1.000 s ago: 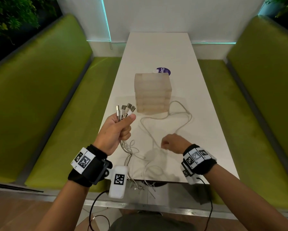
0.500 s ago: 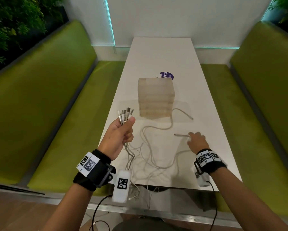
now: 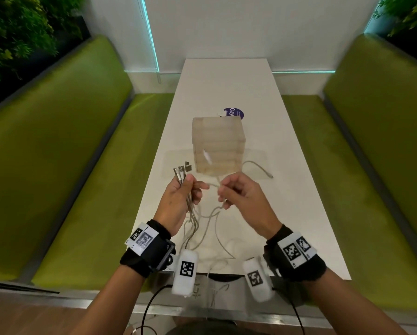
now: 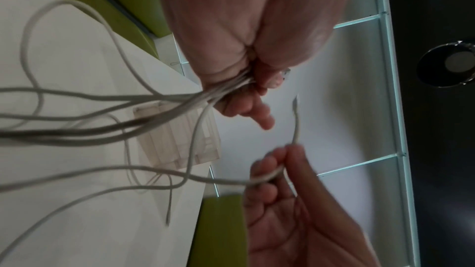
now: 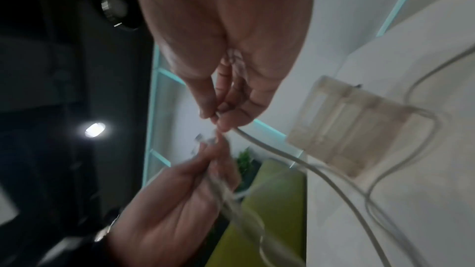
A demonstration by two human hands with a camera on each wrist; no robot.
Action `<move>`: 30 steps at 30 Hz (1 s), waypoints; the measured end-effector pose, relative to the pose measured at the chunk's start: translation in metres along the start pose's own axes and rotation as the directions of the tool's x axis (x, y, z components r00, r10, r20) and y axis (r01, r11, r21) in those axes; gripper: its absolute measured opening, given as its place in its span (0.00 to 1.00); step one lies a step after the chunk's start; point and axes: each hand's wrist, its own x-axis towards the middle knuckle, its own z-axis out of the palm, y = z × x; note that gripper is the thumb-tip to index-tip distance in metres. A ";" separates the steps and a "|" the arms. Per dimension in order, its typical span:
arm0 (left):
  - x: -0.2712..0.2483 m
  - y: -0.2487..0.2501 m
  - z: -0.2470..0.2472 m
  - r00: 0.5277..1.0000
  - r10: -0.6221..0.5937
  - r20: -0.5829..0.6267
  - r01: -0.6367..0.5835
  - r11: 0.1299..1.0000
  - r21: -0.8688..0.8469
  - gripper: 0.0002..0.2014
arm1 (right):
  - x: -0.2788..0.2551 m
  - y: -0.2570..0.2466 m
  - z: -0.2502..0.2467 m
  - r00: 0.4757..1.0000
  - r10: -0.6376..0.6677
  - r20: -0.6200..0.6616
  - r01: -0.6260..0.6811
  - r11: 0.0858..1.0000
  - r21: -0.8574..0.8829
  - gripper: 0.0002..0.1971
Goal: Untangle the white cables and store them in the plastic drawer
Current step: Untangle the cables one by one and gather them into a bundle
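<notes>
My left hand (image 3: pixel 182 197) grips a bundle of white cables (image 3: pixel 190 221) just below their metal plugs (image 3: pixel 182 170), which stick up above the fist. In the left wrist view the strands (image 4: pixel 144 109) fan out from that hand (image 4: pixel 246 80) toward the table. My right hand (image 3: pixel 236 191) pinches one cable end (image 4: pixel 295 127) between thumb and fingers, close beside the left hand. The same pinch shows in the right wrist view (image 5: pixel 218 123). The translucent plastic drawer unit (image 3: pixel 218 147) stands just beyond both hands, its drawers closed.
The white table (image 3: pixel 226 88) is long and narrow, with green benches (image 3: pixel 81 165) on both sides. One loose cable end (image 3: pixel 263 170) lies right of the drawer unit. A purple round sticker (image 3: pixel 234 113) sits behind it. Cable loops hang over the near table edge (image 3: pixel 214 274).
My right hand lifted off the table with one cable end and came left, up beside the left hand. The left hand kept its grip on the plug bundle.
</notes>
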 end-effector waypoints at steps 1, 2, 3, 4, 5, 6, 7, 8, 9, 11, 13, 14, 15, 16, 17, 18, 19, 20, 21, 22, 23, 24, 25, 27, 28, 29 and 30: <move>0.000 0.001 0.002 1.000 0.013 0.006 -0.013 1.000 -0.017 0.10 | -0.003 0.000 0.007 0.999 -0.016 0.032 0.016 1.000 -0.009 0.03; 0.000 0.001 0.003 1.000 0.023 0.021 -0.022 0.999 -0.042 0.11 | -0.006 0.001 0.013 0.998 -0.023 0.054 0.025 0.999 -0.027 0.03; -0.002 0.003 0.005 0.999 0.025 0.040 -0.022 0.997 -0.075 0.11 | -0.007 0.004 0.018 0.998 -0.021 0.060 0.024 0.999 -0.047 0.03; -0.003 0.004 0.006 0.998 0.018 0.055 -0.012 0.993 -0.114 0.12 | -0.008 0.006 0.022 0.998 -0.019 0.053 0.022 0.998 -0.060 0.03; -0.004 0.006 0.006 0.998 0.008 0.069 0.002 0.989 -0.149 0.12 | -0.009 0.007 0.026 0.999 -0.020 0.038 0.022 0.998 -0.065 0.04; -0.005 0.006 0.007 0.997 -0.002 0.078 0.016 0.984 -0.176 0.12 | -0.010 0.006 0.029 1.000 -0.021 0.021 0.022 0.998 -0.061 0.04; -0.005 0.007 0.007 0.996 -0.012 0.086 0.028 0.980 -0.198 0.12 | -0.010 0.006 0.031 1.000 -0.020 0.003 0.021 0.998 -0.058 0.04; -0.005 0.007 0.007 0.996 -0.021 0.092 0.041 0.974 -0.225 0.12 | -0.010 0.006 0.033 1.000 -0.021 -0.016 0.020 0.998 -0.055 0.04; -0.004 0.006 0.007 0.995 -0.028 0.097 0.052 0.965 -0.258 0.12 | -0.011 0.006 0.035 0.999 -0.020 -0.036 0.019 0.998 -0.052 0.03; -0.003 0.006 0.008 0.995 -0.035 0.099 0.066 0.940 -0.334 0.12 | -0.011 0.006 0.038 0.997 -0.011 -0.070 0.009 1.000 -0.029 0.04; -0.003 0.006 0.008 0.995 -0.034 0.093 0.068 0.916 -0.395 0.12 | -0.011 0.006 0.039 0.996 0.009 -0.091 -0.009 1.000 0.000 0.04; -0.003 0.006 0.008 0.995 -0.031 0.091 0.067 0.908 -0.413 0.12 | -0.012 0.005 0.039 0.995 0.019 -0.100 -0.018 1.000 0.013 0.04; -0.003 0.005 0.007 0.995 -0.027 0.095 0.065 0.902 -0.427 0.12 | -0.012 0.004 0.039 0.993 0.030 -0.111 -0.026 0.999 0.031 0.05; -0.002 0.005 0.006 0.995 -0.022 0.101 0.065 0.896 -0.440 0.12 | -0.012 0.003 0.039 0.992 0.042 -0.122 -0.036 0.998 0.053 0.05; -0.002 0.005 0.004 0.994 -0.018 0.109 0.065 0.891 -0.449 0.12 | -0.012 0.002 0.038 0.990 0.053 -0.134 -0.043 0.996 0.076 0.06; -0.001 0.004 0.003 0.994 -0.011 0.112 0.060 0.891 -0.449 0.14 | -0.011 0.001 0.038 0.988 0.060 -0.142 -0.046 0.994 0.096 0.06; -0.001 0.004 0.003 0.994 -0.003 0.113 0.053 0.895 -0.442 0.18 | -0.011 0.001 0.038 0.987 0.066 -0.146 -0.050 0.993 0.111 0.06; 0.000 0.004 0.003 0.994 0.003 0.113 0.047 0.899 -0.435 0.21 | -0.011 0.001 0.039 0.987 0.072 -0.145 -0.055 0.991 0.122 0.06; 0.000 0.004 0.003 0.994 0.008 0.112 0.041 0.903 -0.428 0.22 | -0.012 0.000 0.039 0.987 0.074 -0.140 -0.056 0.990 0.127 0.06; -0.001 0.004 0.004 0.994 0.013 0.110 0.034 0.909 -0.414 0.22 | -0.012 0.000 0.040 0.989 0.069 -0.128 -0.053 0.992 0.119 0.06; -0.001 0.004 0.006 0.994 0.014 0.107 0.029 0.920 -0.391 0.21 | -0.012 0.001 0.040 0.992 0.055 -0.112 -0.044 0.994 0.095 0.06; -0.002 0.005 0.007 0.995 0.010 0.101 0.028 0.931 -0.363 0.20 | -0.011 0.002 0.040 0.995 0.033 -0.091 -0.028 0.998 0.055 0.07; -0.003 0.005 0.009 0.996 0.001 0.095 0.031 0.939 -0.342 0.17 | -0.011 0.003 0.039 0.998 0.006 -0.069 -0.006 1.000 0.004 0.06; -0.006 0.008 0.010 0.996 -0.006 0.086 0.035 0.942 -0.335 0.13 | -0.010 0.003 0.037 0.999 -0.051 -0.013 0.050 0.995 -0.091 0.05; -0.007 0.009 0.009 0.997 -0.003 0.078 0.030 0.939 -0.343 0.11 | -0.009 0.002 0.035 0.998 -0.065 0.028 0.067 0.991 -0.114 0.04; -0.007 0.011 0.008 0.998 0.005 0.070 0.020 0.936 -0.352 0.10 | -0.008 0.000 0.033 0.996 -0.056 0.076 0.066 0.990 -0.128 0.03; -0.008 0.012 0.008 0.998 0.014 0.062 0.009 0.933 -0.360 0.09 | -0.006 -0.001 0.030 0.991 -0.029 0.129 0.047 0.989 -0.138 0.03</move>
